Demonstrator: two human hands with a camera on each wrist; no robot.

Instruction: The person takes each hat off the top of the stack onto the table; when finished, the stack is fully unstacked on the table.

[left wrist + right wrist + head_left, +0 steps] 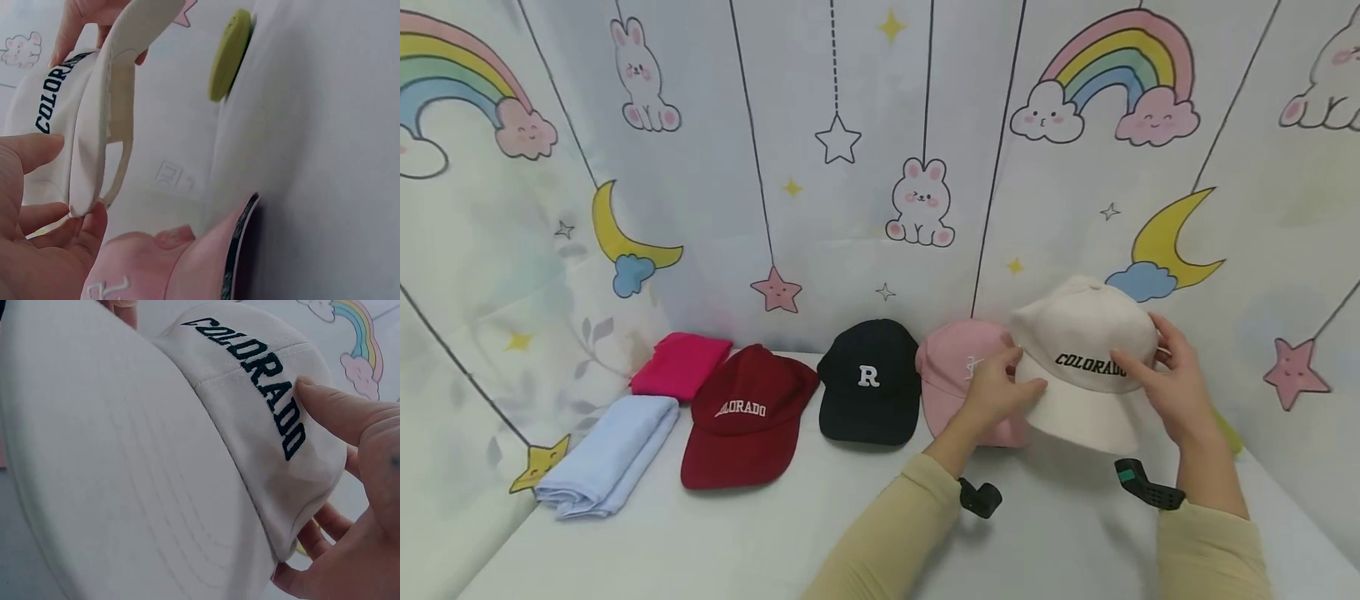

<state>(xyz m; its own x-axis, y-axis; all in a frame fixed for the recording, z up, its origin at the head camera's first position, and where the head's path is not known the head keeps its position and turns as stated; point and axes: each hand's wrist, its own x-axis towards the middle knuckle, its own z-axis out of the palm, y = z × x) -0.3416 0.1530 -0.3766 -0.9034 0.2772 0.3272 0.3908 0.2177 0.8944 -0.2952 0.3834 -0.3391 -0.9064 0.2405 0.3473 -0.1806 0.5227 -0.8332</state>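
A cream baseball cap (1082,333) with dark COLORADO lettering is held up off the table between both hands, brim towards me. My left hand (1000,387) pinches its left edge near the brim. My right hand (1176,383) grips the other side, thumb on the front by the lettering and fingers behind. In the right wrist view the brim of the cream cap (125,462) fills much of the picture. Partly behind my left hand sits a pink cap (943,375); beside it stand a black cap (868,408) with a white R and a dark red cap (745,450).
Folded light blue cloth (610,454) and folded bright pink cloth (681,367) lie at the left of the white table (760,550). A yellow-green object (229,56) lies at the right, mostly hidden in the head view. A patterned curtain (865,217) closes off the back.
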